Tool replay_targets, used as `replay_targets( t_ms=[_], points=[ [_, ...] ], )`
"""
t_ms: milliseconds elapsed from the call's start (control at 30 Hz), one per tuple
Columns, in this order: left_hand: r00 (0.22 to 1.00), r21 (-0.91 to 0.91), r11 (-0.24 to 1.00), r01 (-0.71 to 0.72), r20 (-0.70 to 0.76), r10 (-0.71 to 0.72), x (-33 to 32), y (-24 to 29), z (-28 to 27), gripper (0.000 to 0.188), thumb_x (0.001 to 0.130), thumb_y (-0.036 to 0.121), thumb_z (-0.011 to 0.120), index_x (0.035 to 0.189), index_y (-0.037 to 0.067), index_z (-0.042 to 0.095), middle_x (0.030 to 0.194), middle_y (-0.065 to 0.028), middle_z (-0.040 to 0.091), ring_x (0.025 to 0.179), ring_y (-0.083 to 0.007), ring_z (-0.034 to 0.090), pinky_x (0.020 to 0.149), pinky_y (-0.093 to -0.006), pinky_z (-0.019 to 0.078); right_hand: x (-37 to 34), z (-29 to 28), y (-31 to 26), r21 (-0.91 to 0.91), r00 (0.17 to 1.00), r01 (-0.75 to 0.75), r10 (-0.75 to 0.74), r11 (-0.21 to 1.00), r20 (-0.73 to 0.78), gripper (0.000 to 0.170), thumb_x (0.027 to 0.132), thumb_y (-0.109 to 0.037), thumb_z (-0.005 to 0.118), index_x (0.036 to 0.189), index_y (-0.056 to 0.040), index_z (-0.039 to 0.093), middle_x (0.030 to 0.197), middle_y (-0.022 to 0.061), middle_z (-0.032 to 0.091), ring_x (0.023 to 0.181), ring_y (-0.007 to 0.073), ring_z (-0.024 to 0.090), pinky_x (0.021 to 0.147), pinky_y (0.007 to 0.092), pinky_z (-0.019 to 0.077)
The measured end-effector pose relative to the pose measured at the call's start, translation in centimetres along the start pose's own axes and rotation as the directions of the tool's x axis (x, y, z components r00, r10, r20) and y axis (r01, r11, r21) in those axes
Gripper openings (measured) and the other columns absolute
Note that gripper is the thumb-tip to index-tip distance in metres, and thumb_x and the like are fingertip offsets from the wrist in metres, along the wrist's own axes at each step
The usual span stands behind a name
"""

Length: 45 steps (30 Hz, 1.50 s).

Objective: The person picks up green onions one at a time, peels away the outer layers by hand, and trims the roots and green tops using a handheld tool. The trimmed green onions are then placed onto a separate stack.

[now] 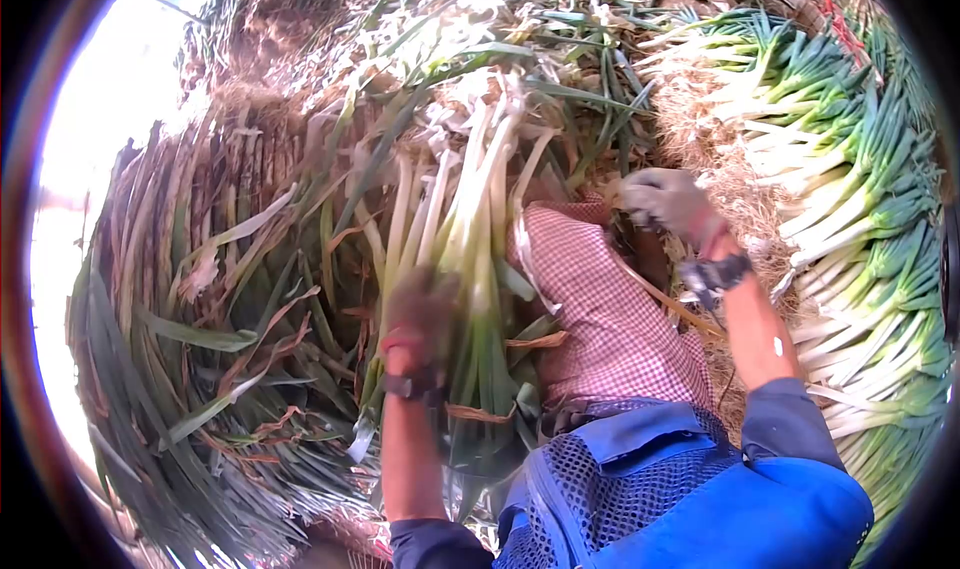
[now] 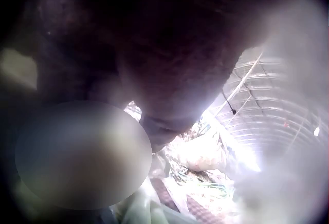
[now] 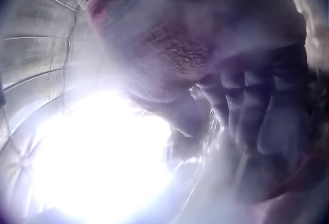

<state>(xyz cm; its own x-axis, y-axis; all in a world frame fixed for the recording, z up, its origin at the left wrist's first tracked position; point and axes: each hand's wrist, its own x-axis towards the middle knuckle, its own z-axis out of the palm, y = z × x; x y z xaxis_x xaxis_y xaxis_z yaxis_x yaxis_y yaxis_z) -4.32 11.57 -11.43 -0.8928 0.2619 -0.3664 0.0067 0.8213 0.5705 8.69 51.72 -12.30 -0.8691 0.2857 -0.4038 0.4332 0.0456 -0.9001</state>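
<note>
Long green onions (image 1: 480, 219) with pale stalks stand in a loose bunch at the centre of the head view. Over their left side is my gloved left hand (image 1: 420, 314), blurred, so its finger shape and any hold are unclear. The left wrist view shows that hand (image 2: 169, 70) dark and close, with pale green stalks (image 2: 141, 208) below it. My gloved right hand (image 1: 665, 204) is beside the checked cloth (image 1: 610, 299) over my leg, near dry roots. In the right wrist view its fingers (image 3: 252, 106) hang loosely bent, with no clear object held.
A large pile of untrimmed onions (image 1: 220, 279) with dark leaves fills the left. Cleaner onions (image 1: 860, 199) lie in a long row at the right, roots inward. Loose leaves and straw (image 1: 400, 39) cover the ground behind. Curved roof ribs (image 2: 272, 106) show in the left wrist view.
</note>
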Motion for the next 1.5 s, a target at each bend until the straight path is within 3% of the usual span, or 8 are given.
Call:
replay_targets(
  t_ms=[133,267,367,500,600,800,1200,1500],
  points=[
    [0.995,0.318,0.946,-0.071,-0.049,0.091,-0.4,1.0,1.9,0.043,0.099,0.029,0.081,0.128,-0.002,0.074,0.1,-0.0131,0.08,0.088,-0.0151,0.073,0.079,-0.0321,0.0575,7.5,10.1,-3.2,-0.137,0.982,-0.034,0.059,0.99,0.181,0.042,0.106,-0.035,0.071,0.12,0.0045,0.077,0.088,0.0097,0.076,0.073,0.0155,0.07,0.069,0.0292,0.0565],
    [0.998,-0.123,0.992,-0.012,-0.064,0.004,-1.8,-1.3,1.3,0.031,0.1,0.018,0.08,0.125,0.0,0.076,0.092,-0.0027,0.077,0.077,-0.0088,0.066,0.067,-0.0283,0.0535,16.9,17.9,-0.1,-0.279,0.983,-0.108,0.144,0.954,0.112,0.068,0.097,-0.056,0.074,0.123,0.0073,0.076,0.108,0.0245,0.079,0.105,0.0345,0.077,0.094,0.044,0.0578],
    [0.983,-0.311,0.949,-0.053,-0.181,-0.005,-3.3,-2.4,-2.4,0.018,0.097,0.006,0.081,0.114,0.004,0.079,0.087,0.0045,0.07,0.074,-0.0054,0.058,0.065,-0.024,0.047,17.3,20.8,-0.2,-0.215,0.991,-0.131,0.136,0.968,0.01,0.044,0.093,-0.035,0.088,0.103,0.0067,0.078,0.083,0.0107,0.075,0.064,0.019,0.066,0.059,0.0357,0.0531],
    [0.692,-0.105,0.983,0.154,-0.699,-0.183,-1.1,-9.4,-14.6,0.031,0.098,0.014,0.076,0.127,0.003,0.075,0.1,-0.0064,0.077,0.087,-0.0159,0.067,0.074,-0.0319,0.0543,15.4,19.5,-1.1,0.151,0.939,-0.336,0.318,0.93,0.127,0.042,0.091,-0.029,0.086,0.106,0.0089,0.077,0.109,0.0226,0.079,0.101,0.0332,0.074,0.093,0.0449,0.0572],
    [0.465,0.253,0.904,0.344,-0.882,0.069,-0.5,-11.4,-16.6,0.045,0.095,0.016,0.079,0.137,0.003,0.071,0.109,-0.0135,0.079,0.095,-0.0242,0.074,0.081,-0.0406,0.0583,11.9,18.3,-3.3,0.053,0.994,-0.047,0.042,0.997,0.1,0.032,0.091,-0.025,0.08,0.099,0.0056,0.077,0.095,0.0177,0.079,0.08,0.0274,0.073,0.073,0.0411,0.0581],
    [0.98,0.533,0.845,0.045,-0.187,0.065,1.9,-5.4,-5.6,0.097,0.081,0.057,0.087,0.153,0.0,0.056,0.131,-0.0241,0.073,0.115,-0.0425,0.073,0.1,-0.0494,0.0575,12.1,22.6,1.8,0.276,0.968,0.083,-0.143,0.958,0.207,0.029,0.101,-0.02,0.062,0.104,0.0019,0.08,0.098,0.0213,0.079,0.096,0.029,0.076,0.095,0.0377,0.0591],
    [0.981,0.382,0.918,0.109,-0.188,-0.038,1.9,-6.6,-3.8,0.072,0.074,0.039,0.087,0.14,0.013,0.071,0.117,-0.0176,0.08,0.11,-0.0347,0.077,0.097,-0.0425,0.0594,9.6,24.2,-2.9,0.315,0.933,-0.22,0.105,0.923,0.343,0.024,0.094,-0.018,0.076,0.099,0.0044,0.08,0.092,0.0091,0.078,0.078,0.0166,0.071,0.07,0.032,0.0568],
    [0.999,0.241,0.97,0.011,-0.038,-0.002,-4.3,-2.1,-5.9,0.061,0.078,0.038,0.09,0.131,0.012,0.076,0.11,-0.015,0.082,0.099,-0.0309,0.079,0.089,-0.0404,0.0597,6.7,26.1,-6.8,0.415,0.934,-0.17,0.011,0.894,0.358,0.045,0.094,-0.026,0.086,0.125,0.0056,0.078,0.122,0.0119,0.08,0.107,0.0195,0.074,0.093,0.0347,0.0594]
  ],
)
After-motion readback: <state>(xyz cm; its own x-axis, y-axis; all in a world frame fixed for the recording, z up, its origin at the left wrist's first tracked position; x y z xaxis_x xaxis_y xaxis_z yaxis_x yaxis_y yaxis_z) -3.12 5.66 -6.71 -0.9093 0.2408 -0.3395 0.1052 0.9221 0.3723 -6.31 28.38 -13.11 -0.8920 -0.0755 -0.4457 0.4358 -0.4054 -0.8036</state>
